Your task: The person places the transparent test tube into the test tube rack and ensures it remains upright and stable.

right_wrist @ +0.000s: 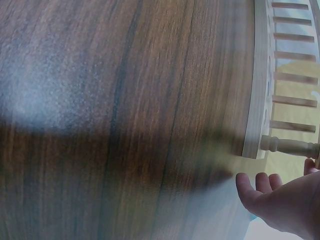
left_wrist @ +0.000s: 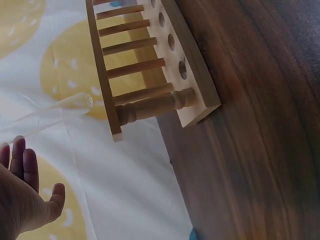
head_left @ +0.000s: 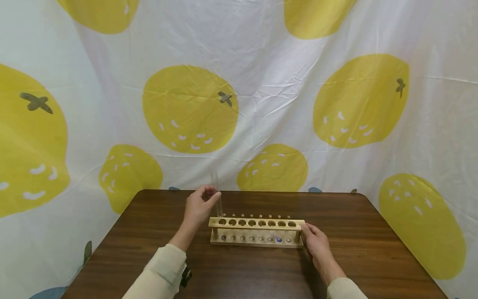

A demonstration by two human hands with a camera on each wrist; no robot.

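A clear, empty-looking test tube (head_left: 219,204) is pinched between thumb and fingers of the left hand (head_left: 198,207), nearly upright at the left end of a wooden test tube rack (head_left: 257,224). In the left wrist view the rounded bottom of the tube (left_wrist: 77,103) is apart from the top bar of the rack (left_wrist: 102,75), and the left hand (left_wrist: 25,195) has its other fingers loosely bent. The right hand (head_left: 317,245) grips the right end of the rack's top bar; in the right wrist view several fingers of the right hand (right_wrist: 285,200) hang beside the rack's end post (right_wrist: 292,146).
The rack has a row of round holes, with short pegs (head_left: 270,216) behind them, and a blue spot (head_left: 279,240) shows on its lower board. It stands on a dark brown wooden table (head_left: 254,270). A white cloth with yellow fruit prints (head_left: 261,124) hangs behind the table.
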